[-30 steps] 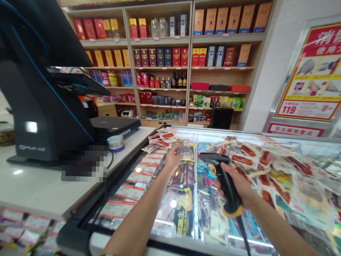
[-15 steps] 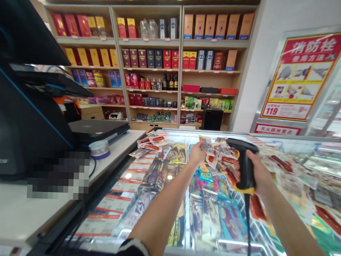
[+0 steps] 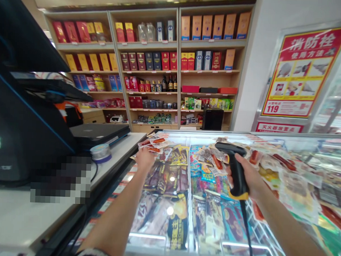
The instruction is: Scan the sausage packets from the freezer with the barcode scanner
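Observation:
My right hand (image 3: 245, 175) is wrapped around the grip of a black and yellow barcode scanner (image 3: 237, 167), its head pointing left. From the grip a cable hangs down toward the front. At the far left of the glass-topped freezer (image 3: 187, 251), my left hand (image 3: 145, 159) is closed on a clear sausage packet (image 3: 152, 149) at a small pile; the fingertips are partly hidden. Other sausage packets (image 3: 159, 141) lie just beyond it. Below the scanner head, more sausage packets (image 3: 217, 162) rest on the glass.
Many more packed foods (image 3: 286, 162) cover the glass on the right. Left stands a counter (image 3: 13, 212) with a black register (image 3: 25, 130), a tape roll (image 3: 101, 153) and a flat black device (image 3: 100, 133). Shelves (image 3: 151, 45) of boxes and bottles line the back wall.
My left hand has moved left from beside the scanner to the sausage packets near the counter. My right hand has shifted slightly left with the scanner, which now tilts more.

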`<state>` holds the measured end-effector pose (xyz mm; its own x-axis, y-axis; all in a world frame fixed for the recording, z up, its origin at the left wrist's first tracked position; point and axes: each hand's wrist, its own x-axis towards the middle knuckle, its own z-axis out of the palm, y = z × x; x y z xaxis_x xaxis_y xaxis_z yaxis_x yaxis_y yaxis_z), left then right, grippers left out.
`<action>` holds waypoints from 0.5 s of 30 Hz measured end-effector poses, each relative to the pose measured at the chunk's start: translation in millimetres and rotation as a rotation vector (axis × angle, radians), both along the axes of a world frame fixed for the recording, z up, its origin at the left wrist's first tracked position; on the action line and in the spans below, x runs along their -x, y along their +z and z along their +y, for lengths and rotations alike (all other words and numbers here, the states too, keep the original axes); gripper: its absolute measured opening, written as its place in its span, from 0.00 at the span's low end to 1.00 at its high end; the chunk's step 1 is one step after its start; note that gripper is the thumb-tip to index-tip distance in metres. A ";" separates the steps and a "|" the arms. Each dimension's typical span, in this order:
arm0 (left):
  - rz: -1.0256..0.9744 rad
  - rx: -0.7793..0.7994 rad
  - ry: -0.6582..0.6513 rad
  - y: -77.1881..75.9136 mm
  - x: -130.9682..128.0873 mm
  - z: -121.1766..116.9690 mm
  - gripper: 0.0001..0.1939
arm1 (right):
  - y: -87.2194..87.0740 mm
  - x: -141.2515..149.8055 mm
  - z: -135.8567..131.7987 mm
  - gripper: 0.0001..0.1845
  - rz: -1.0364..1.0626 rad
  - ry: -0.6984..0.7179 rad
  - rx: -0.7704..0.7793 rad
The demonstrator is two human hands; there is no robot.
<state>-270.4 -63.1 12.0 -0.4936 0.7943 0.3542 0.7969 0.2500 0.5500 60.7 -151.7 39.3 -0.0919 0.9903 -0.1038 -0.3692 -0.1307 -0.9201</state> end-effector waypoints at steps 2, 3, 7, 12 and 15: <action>0.043 0.065 0.090 -6.7 26.4 -7.1 0.18 | -2.9 7.3 -0.3 0.17 -0.031 0.012 0.019; 0.066 0.096 0.101 -9.9 33.9 -8.8 0.18 | -4.6 10.6 -0.2 0.17 -0.046 0.017 0.030; 0.138 0.187 0.067 -15.7 42.4 -4.1 0.16 | -11.0 18.6 0.3 0.16 -0.086 0.031 0.032; 0.175 0.246 0.041 -9.6 47.9 1.6 0.19 | -14.5 21.0 -1.1 0.18 -0.128 0.068 0.053; 0.180 0.259 0.075 -9.8 51.3 0.6 0.21 | -16.5 21.4 -1.6 0.19 -0.148 0.101 0.043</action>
